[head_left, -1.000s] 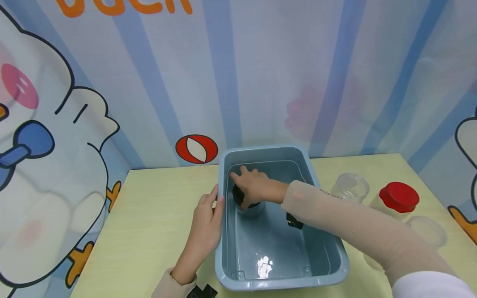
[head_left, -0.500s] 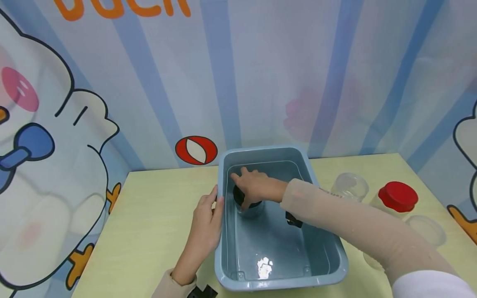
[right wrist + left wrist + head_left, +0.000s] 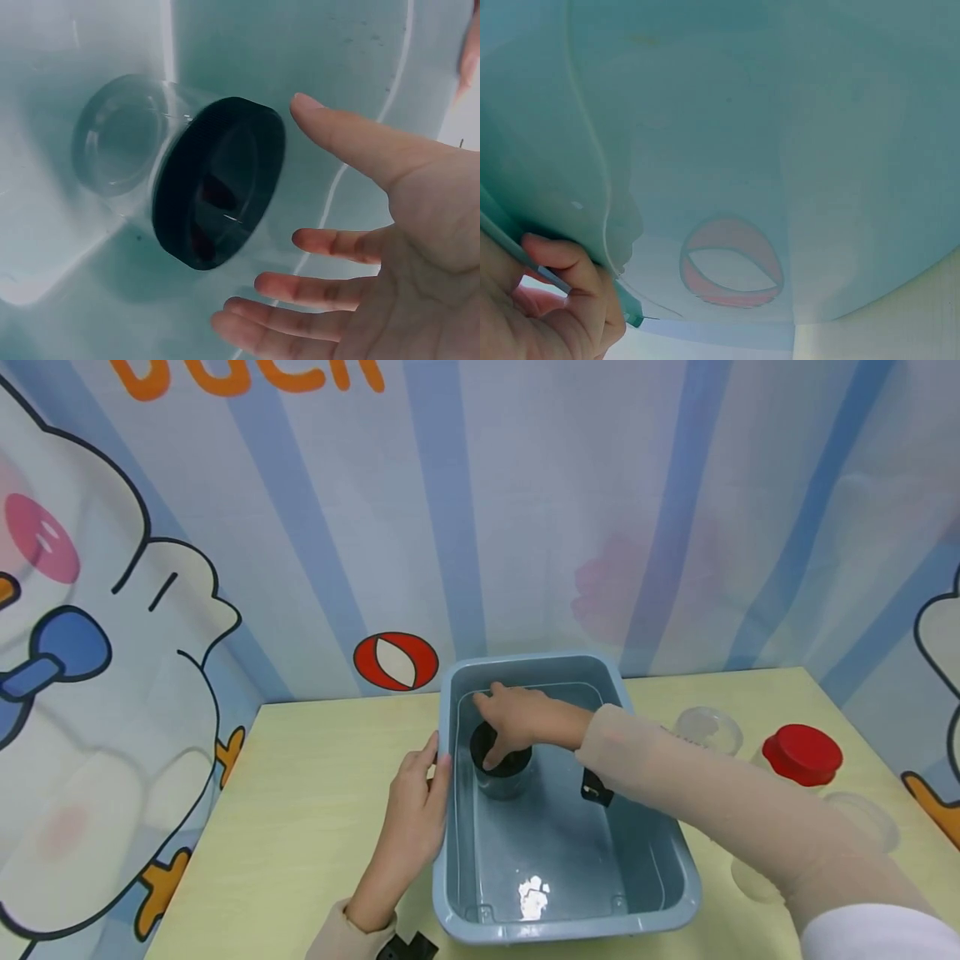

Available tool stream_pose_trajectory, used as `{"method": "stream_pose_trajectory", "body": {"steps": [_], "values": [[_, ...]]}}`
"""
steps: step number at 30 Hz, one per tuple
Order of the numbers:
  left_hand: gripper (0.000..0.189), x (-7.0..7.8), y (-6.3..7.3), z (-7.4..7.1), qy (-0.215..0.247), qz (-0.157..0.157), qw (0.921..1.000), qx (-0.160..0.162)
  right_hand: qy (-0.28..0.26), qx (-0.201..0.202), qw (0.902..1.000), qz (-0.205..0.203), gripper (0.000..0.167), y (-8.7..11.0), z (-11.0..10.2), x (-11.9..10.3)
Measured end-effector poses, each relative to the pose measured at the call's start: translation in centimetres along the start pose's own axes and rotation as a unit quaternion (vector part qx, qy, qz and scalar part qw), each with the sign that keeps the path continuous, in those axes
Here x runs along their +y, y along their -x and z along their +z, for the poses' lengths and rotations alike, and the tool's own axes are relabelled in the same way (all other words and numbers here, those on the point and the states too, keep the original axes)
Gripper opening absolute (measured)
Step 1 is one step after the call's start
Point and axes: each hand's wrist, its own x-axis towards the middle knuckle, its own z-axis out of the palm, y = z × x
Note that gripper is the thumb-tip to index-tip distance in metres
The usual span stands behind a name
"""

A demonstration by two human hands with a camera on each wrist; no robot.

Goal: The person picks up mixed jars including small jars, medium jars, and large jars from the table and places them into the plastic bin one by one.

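Note:
A clear jar [image 3: 504,787] with a black lid [image 3: 259,172] stands upright in the blue plastic basin [image 3: 566,932], near its left wall. Over the jar hovers my right hand [image 3: 517,717], its thumb and fingers spread. In the right wrist view, space shows between those fingers and the lid, and nothing is in the palm. My left hand [image 3: 414,802] grips the basin's left rim, with the thumb and curled fingers around the edge in the left wrist view.
Right of the basin stand a jar with a red lid [image 3: 802,755] and a clear container [image 3: 708,729]. A clear round lid [image 3: 866,822] lies beside them on the pale yellow table [image 3: 315,793]. A patterned cloth backdrop [image 3: 525,510] rises behind.
My right hand has come off the jar's black lid, lifting slightly up and to the right. The jar stays where it was, and my left hand has kept still on the rim.

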Motion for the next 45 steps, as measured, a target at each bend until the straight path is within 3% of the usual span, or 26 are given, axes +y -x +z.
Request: {"method": "stream_pose_trajectory", "body": {"steps": [22,31,45], "values": [[0.048,-0.1,0.0,-0.1,-0.002,0.005,1.0000,0.000,-0.097,0.027,0.9929,-0.064,0.066,2.8,-4.6,2.0],[0.048,-0.4,0.0,0.1,0.005,0.010,0.9999,0.001,-0.125,0.078,0.9821,-0.118,0.052,4.7,-6.1,3.9],[0.048,-0.2,0.2,0.0,0.005,0.014,0.9999,0.003,-0.163,0.135,0.9725,-0.097,0.048,7.5,-7.5,7.0]]}}
